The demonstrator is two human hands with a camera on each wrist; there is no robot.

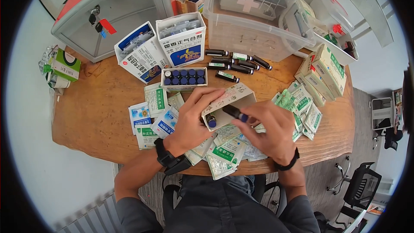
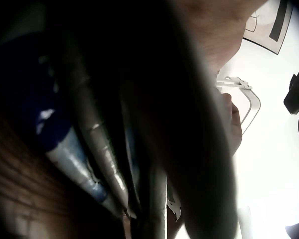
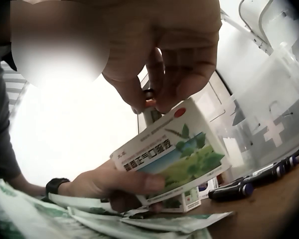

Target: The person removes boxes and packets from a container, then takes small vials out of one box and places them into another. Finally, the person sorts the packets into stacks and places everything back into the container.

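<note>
The left hand [image 1: 192, 118] grips a small open carton [image 1: 228, 96], tilted over the sachets. In the right wrist view, the left thumb lies across the front of the carton [image 3: 177, 154], which has green leaves printed on it. One dark vial [image 1: 211, 121] with a blue cap lies inside, at the carton's left. The right hand [image 1: 271, 131] pinches another dark vial [image 1: 234, 113] by its capped end, its other end at the carton's opening. In the left wrist view the hands' work is mostly hidden by a dark blur.
Behind the hands stands a box of blue-capped vials [image 1: 184, 79], with loose vials [image 1: 227, 76] to its right. Sachets [image 1: 226, 152] cover the front of the table. Farther back are two white cartons [image 1: 181, 39], a clear bin [image 1: 250, 39] and stacked boxes [image 1: 330, 71] at right.
</note>
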